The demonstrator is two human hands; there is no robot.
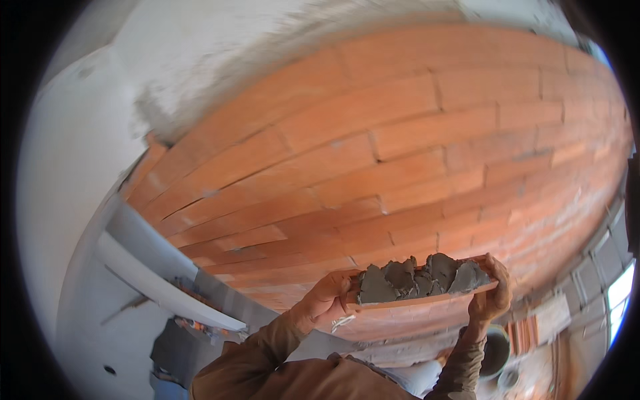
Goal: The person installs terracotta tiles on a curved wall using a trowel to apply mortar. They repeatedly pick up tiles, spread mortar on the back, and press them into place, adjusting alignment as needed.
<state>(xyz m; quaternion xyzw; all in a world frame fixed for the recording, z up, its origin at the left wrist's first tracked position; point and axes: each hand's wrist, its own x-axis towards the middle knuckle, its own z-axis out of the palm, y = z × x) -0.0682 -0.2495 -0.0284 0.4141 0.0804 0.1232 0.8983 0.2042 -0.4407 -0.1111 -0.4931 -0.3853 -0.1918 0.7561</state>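
Observation:
Between my two hands I hold a long orange clay brick (427, 302), roughly level, in front of the wall. Wet grey mortar (400, 280) lies in thick lumps along its upper face. My left hand (321, 300) grips the left end, fingers closed on it. At the opposite end my right hand (492, 293) is wrapped round the brick. Behind it rises a wall of orange clay bricks (413, 153) in staggered courses, some joints showing dark gaps. The underside of the held brick is hidden.
Pale plaster (193, 53) meets the brick wall along the top and left. At lower right stand a dark round bucket (495, 352) and stacked orange bricks (525, 335). A bright window (620, 303) is at the far right. Dark items (177, 347) lie at lower left.

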